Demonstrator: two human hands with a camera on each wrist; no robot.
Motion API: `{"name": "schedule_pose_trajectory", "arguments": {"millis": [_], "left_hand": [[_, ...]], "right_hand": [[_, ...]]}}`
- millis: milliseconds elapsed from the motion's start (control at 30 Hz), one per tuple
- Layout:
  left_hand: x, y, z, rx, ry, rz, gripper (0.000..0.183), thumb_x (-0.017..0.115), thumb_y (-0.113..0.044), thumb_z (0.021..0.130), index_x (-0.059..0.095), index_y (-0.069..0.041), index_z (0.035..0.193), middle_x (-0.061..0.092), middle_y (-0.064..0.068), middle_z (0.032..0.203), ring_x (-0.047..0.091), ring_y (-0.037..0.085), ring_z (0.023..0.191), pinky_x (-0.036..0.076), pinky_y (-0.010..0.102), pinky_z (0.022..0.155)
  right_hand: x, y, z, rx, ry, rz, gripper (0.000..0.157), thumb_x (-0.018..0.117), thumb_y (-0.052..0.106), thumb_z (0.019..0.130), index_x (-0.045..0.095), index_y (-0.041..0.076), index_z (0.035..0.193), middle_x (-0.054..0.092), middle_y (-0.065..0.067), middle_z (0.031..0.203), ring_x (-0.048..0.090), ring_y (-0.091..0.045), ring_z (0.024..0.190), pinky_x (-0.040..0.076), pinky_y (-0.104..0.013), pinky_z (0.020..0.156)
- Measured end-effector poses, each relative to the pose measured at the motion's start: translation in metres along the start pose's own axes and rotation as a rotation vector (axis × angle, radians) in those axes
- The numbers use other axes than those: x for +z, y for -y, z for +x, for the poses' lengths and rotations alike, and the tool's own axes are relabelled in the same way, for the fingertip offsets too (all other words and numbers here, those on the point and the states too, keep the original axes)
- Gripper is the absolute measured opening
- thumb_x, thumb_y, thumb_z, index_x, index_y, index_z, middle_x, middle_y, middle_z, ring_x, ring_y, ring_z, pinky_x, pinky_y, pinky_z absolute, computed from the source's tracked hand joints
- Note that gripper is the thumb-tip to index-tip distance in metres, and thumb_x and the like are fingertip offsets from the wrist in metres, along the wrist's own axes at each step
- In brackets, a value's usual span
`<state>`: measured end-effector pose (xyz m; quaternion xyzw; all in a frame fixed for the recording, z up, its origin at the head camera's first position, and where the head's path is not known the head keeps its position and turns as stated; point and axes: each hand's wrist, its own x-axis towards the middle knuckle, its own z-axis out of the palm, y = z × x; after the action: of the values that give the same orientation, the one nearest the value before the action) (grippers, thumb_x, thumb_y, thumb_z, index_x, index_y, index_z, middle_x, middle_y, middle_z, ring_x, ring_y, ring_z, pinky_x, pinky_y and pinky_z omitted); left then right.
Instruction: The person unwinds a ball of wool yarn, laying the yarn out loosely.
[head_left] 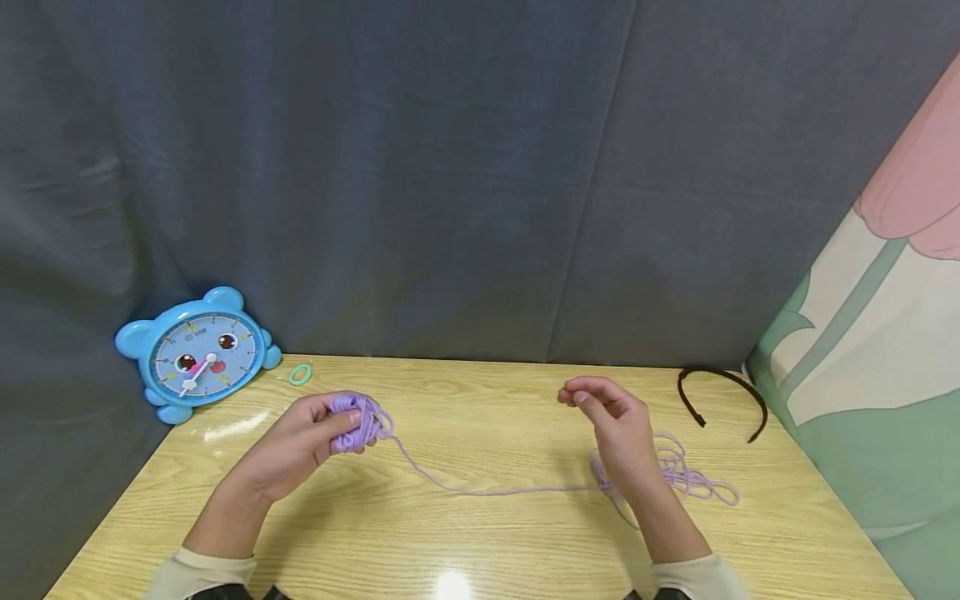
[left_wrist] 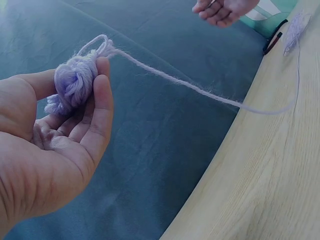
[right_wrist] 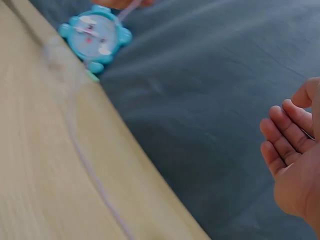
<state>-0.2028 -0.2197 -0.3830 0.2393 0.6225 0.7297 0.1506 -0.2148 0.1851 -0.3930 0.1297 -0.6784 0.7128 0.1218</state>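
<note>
My left hand (head_left: 288,450) holds a small wound ball of lilac yarn (head_left: 354,427) between thumb and fingers, raised over the left part of the table. In the left wrist view the wound yarn (left_wrist: 75,82) sits at the fingertips, with a loop sticking out at its top. A single strand (head_left: 517,492) runs from it down across the table to a loose tangle of the same yarn (head_left: 678,477) on the right. Above that tangle, partly covering it, is my right hand (head_left: 618,429), its fingers loosely bent and holding nothing, as the right wrist view shows of the fingers (right_wrist: 282,132).
A blue bear-faced toy clock (head_left: 202,358) leans against the dark curtain (head_left: 420,183) at the back left, beside a small green ring (head_left: 300,375). A black headband (head_left: 723,372) lies at the back right of the wooden table (head_left: 450,408), close to a patterned wall (head_left: 862,375).
</note>
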Motion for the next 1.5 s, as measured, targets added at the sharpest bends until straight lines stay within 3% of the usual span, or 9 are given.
{"name": "schedule_pose_trajectory", "arguments": {"millis": [100,300,500,767,933,1067,1167,1333,1500], "left_hand": [[0.000,0.000,0.001,-0.006,-0.003,0.007,0.022,0.047,-0.006,0.108,0.067,-0.012,0.116,0.073,-0.006,0.102,0.067,0.004,0.088,0.058,0.021,0.080],[0.000,0.000,0.001,-0.006,-0.009,0.009,0.021,0.047,-0.007,0.108,0.067,-0.012,0.116,0.073,-0.007,0.102,0.067,0.004,0.087,0.058,0.021,0.080],[-0.002,0.000,0.000,-0.001,-0.009,-0.003,0.023,0.047,-0.006,0.108,0.067,-0.013,0.116,0.073,-0.007,0.102,0.068,0.004,0.087,0.059,0.021,0.080],[-0.003,-0.002,-0.001,-0.017,-0.041,0.007,0.021,0.049,-0.007,0.108,0.067,-0.013,0.116,0.073,-0.007,0.102,0.068,0.004,0.087,0.059,0.020,0.079],[-0.002,-0.004,-0.002,-0.014,-0.044,0.014,0.021,0.049,-0.007,0.108,0.067,-0.012,0.116,0.073,-0.007,0.102,0.068,0.004,0.087,0.059,0.021,0.079],[-0.002,-0.004,-0.002,-0.011,-0.031,0.018,0.021,0.048,-0.007,0.108,0.067,-0.012,0.115,0.073,-0.007,0.102,0.068,0.004,0.087,0.059,0.021,0.080],[-0.002,-0.004,-0.002,-0.015,-0.035,0.026,0.021,0.048,-0.008,0.108,0.068,-0.013,0.115,0.073,-0.007,0.102,0.068,0.004,0.087,0.059,0.021,0.080],[-0.002,-0.004,-0.003,-0.007,-0.038,0.022,0.021,0.048,-0.007,0.108,0.067,-0.012,0.116,0.074,-0.006,0.103,0.068,0.005,0.088,0.059,0.021,0.081],[-0.001,-0.006,-0.004,-0.016,-0.052,0.031,0.020,0.050,-0.008,0.108,0.068,-0.012,0.115,0.075,-0.005,0.104,0.069,0.006,0.088,0.059,0.023,0.081]], "right_hand": [[0.019,-0.007,-0.001,0.021,0.077,-0.056,0.025,0.062,0.010,0.103,0.065,-0.011,0.116,0.076,0.008,0.100,0.072,-0.006,0.099,0.055,-0.021,0.096],[0.054,-0.017,-0.005,0.041,0.234,-0.016,0.028,0.066,0.013,0.101,0.064,-0.008,0.119,0.074,0.005,0.105,0.070,-0.007,0.104,0.055,-0.023,0.099],[0.087,-0.023,-0.011,0.070,0.364,0.027,0.032,0.066,0.016,0.102,0.064,-0.007,0.123,0.071,-0.019,0.116,0.070,-0.008,0.106,0.055,-0.023,0.100],[0.127,-0.035,-0.019,0.069,0.462,0.070,0.029,0.064,0.011,0.102,0.064,-0.008,0.123,0.066,-0.031,0.121,0.071,-0.016,0.108,0.058,-0.029,0.098],[0.145,-0.040,-0.023,0.073,0.490,0.109,0.027,0.065,0.009,0.101,0.065,-0.008,0.121,0.066,-0.035,0.119,0.071,-0.008,0.103,0.058,-0.023,0.092],[0.152,-0.040,-0.026,0.110,0.512,0.115,0.027,0.066,0.011,0.101,0.066,-0.005,0.122,0.066,-0.033,0.119,0.068,-0.004,0.100,0.058,-0.021,0.090],[0.151,-0.039,-0.028,0.129,0.517,0.093,0.028,0.066,0.013,0.101,0.067,-0.005,0.122,0.068,-0.024,0.115,0.066,-0.004,0.095,0.057,-0.019,0.086],[0.142,-0.035,-0.029,0.137,0.515,0.036,0.023,0.065,0.014,0.101,0.070,-0.004,0.116,0.069,-0.001,0.102,0.062,-0.003,0.086,0.052,-0.017,0.077],[0.129,-0.029,-0.027,0.126,0.476,-0.006,0.021,0.064,0.015,0.102,0.073,-0.002,0.110,0.067,0.008,0.091,0.057,-0.003,0.080,0.049,-0.018,0.072]]}}
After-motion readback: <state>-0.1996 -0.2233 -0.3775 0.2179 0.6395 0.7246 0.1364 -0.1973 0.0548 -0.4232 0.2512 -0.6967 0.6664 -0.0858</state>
